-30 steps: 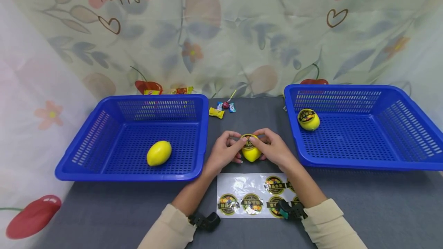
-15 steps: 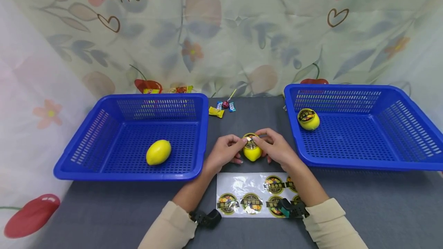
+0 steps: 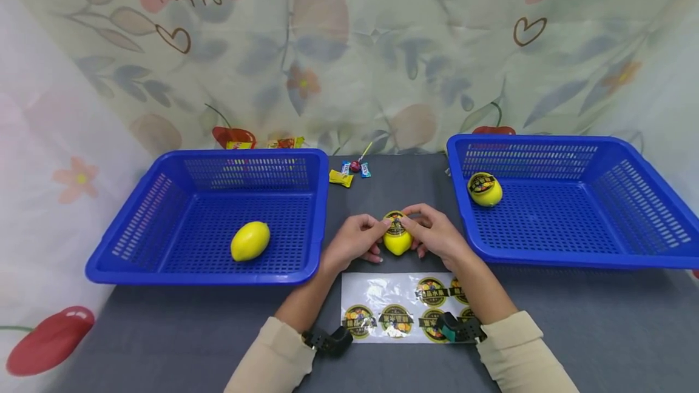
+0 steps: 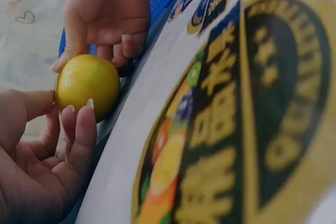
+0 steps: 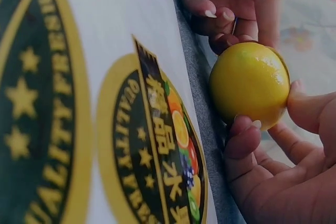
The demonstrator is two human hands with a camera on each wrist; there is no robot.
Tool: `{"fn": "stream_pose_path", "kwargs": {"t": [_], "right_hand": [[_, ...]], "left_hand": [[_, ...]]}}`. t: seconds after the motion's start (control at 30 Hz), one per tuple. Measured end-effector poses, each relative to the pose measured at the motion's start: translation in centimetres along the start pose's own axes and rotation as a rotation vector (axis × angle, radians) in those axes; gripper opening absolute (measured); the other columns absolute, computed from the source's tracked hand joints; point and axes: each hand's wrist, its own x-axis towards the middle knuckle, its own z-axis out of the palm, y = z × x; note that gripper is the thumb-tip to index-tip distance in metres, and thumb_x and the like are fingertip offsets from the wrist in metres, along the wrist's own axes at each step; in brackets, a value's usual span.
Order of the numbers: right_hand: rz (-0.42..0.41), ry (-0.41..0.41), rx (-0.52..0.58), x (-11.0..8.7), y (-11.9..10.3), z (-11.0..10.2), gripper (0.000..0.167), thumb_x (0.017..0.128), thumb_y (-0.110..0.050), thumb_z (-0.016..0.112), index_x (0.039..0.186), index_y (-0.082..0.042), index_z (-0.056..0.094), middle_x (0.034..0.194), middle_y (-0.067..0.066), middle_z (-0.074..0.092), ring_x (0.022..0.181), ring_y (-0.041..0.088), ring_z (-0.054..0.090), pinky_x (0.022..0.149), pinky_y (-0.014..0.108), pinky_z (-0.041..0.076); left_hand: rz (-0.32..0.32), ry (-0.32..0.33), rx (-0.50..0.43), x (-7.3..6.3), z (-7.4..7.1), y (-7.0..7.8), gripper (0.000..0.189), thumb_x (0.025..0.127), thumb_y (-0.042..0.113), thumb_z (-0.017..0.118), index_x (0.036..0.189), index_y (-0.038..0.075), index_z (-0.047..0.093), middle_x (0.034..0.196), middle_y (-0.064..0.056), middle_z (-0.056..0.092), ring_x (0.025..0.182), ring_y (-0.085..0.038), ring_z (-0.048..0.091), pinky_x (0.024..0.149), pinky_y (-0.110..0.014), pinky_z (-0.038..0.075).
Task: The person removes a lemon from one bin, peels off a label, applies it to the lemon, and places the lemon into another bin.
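A yellow lemon (image 3: 398, 244) rests between both hands at the middle of the table, with a round black-and-gold sticker (image 3: 395, 223) on its upper face. From the left side, the left hand (image 3: 357, 240) holds it, thumb on the sticker's edge and fingertips against the lemon's side. The right hand (image 3: 438, 236) grips the other side in the same way, its thumb also on the sticker. In the left wrist view the lemon's (image 4: 88, 85) bare tip end faces the camera. Nearer the body lies a white sticker sheet (image 3: 377, 288) with several round stickers, partly covered by the right wrist.
A blue basket (image 3: 317, 223) on the left holds one plain lemon (image 3: 250, 241). Another blue basket (image 3: 469, 232) on the right holds a lemon with a sticker (image 3: 485, 189). Behind the hands lie a yellow-wrapped candy (image 3: 341, 178) and a lollipop (image 3: 355, 166) between small wrapped sweets.
The thumbs have shifted slightly apart over the sticker, showing more of it, and the lemon has moved a little to the right. Both hands keep holding it.
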Motion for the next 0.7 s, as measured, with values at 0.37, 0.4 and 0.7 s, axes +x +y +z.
{"fn": "stream_pose_path", "kwargs": {"t": [0.37,0.4,0.7], "right_hand": [[0.008,-0.044,0.218,0.2,0.9,-0.5,0.038,0.105,-0.014,0.055,0.139,0.002,0.047,0.098,0.011,0.062,0.061,0.016,0.056,0.047,0.024,0.050],[0.007,-0.046,0.226,0.3,1.0,-0.6,0.038,0.105,-0.013,0.054,0.139,0.002,0.047,0.097,0.010,0.062,0.060,0.015,0.056,0.047,0.023,0.050],[-0.007,-0.062,0.281,0.3,1.3,-0.5,0.040,0.104,-0.006,0.053,0.142,0.004,0.046,0.093,0.009,0.060,0.060,0.015,0.056,0.050,0.024,0.053]], "left_hand": [[-0.058,-0.055,-0.103,0.1,0.3,-0.1,0.040,0.100,0.033,0.064,0.122,0.003,0.053,0.079,-0.011,0.061,0.053,-0.016,0.061,0.053,-0.032,0.058],[-0.061,-0.063,-0.113,0.1,0.3,-0.1,0.040,0.100,0.033,0.064,0.125,0.004,0.053,0.078,-0.011,0.061,0.054,-0.016,0.062,0.053,-0.032,0.058],[-0.060,-0.113,-0.171,0.2,0.0,-0.4,0.028,0.105,0.020,0.056,0.128,0.004,0.055,0.077,-0.013,0.061,0.058,-0.017,0.067,0.057,-0.034,0.060]]}}
